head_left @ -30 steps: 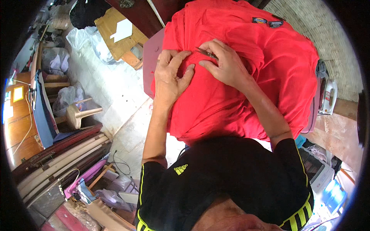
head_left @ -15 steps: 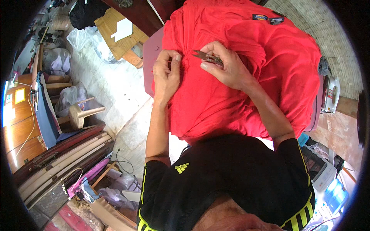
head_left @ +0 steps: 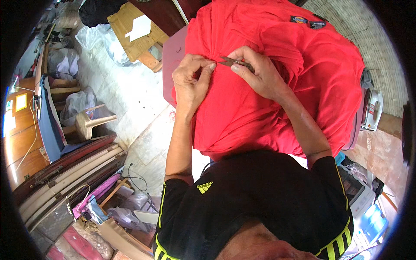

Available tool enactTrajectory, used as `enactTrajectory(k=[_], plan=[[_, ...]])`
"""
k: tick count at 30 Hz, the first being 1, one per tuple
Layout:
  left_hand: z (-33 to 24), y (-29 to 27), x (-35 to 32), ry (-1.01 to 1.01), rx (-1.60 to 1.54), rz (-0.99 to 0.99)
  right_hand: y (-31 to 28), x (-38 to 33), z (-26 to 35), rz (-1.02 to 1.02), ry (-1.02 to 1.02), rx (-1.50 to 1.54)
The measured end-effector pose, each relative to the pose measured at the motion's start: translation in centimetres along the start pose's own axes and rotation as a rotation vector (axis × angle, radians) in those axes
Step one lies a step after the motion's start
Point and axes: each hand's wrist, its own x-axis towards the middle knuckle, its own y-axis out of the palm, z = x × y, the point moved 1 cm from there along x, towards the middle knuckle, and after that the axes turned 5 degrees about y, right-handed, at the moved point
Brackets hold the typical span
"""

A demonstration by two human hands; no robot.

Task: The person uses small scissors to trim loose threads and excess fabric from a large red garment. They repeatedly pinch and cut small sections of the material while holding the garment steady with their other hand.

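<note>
A red garment (head_left: pixel 247 104) with bunched folds lies spread in front of me, two small labels near its far right edge. My left hand (head_left: pixel 193 80) pinches the cloth at its left part, thumb and fingertips together. In my right hand (head_left: pixel 255 71) is a pair of small dark thread snips (head_left: pixel 237 63), gripped between thumb and fingers. Their pointed blades aim left and lie close to my left fingertips. Whether the tips touch the cloth or a thread there is too small to tell.
A mauve board (head_left: pixel 174 50) shows beneath the garment on the left. An iron (head_left: pixel 372 110) stands at the right edge. Far left of the hands are a wooden stool (head_left: pixel 141 32) and plastic bags (head_left: pixel 115 47). Long boards (head_left: pixel 73 173) lie at the lower left.
My left hand has turned inward and its fingertips now pinch further right, nearer the snips. The snips' blades have come closer to the left fingertips. The view has shifted slightly.
</note>
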Motion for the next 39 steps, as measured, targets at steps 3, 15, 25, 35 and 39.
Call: enactTrajectory(k=[3, 15, 25, 35, 39], plan=[[0.5, -0.1, -0.3, -0.037, 0.015, -0.007, 0.1, -0.1, 0.3, 0.001, -0.038, -0.113], [-0.1, 0.2, -0.6, 0.184, 0.121, -0.074, 2.5, 0.3, 1.7, -0.058, -0.164, -0.488], [-0.4, -1.7, -0.6, 0.015, 0.061, -0.032, 0.4, 0.8, 1.0, -0.079, -0.093, -0.220], [-0.5, -1.1, -0.2, 0.097, 0.170, 0.089, 0.3, 1.1, 1.5, 0.008, -0.025, -0.281], [-0.8, -0.9, -0.4, 0.071, 0.178, 0.055, 1.0, 0.2, 1.9, -0.032, -0.116, -0.288]])
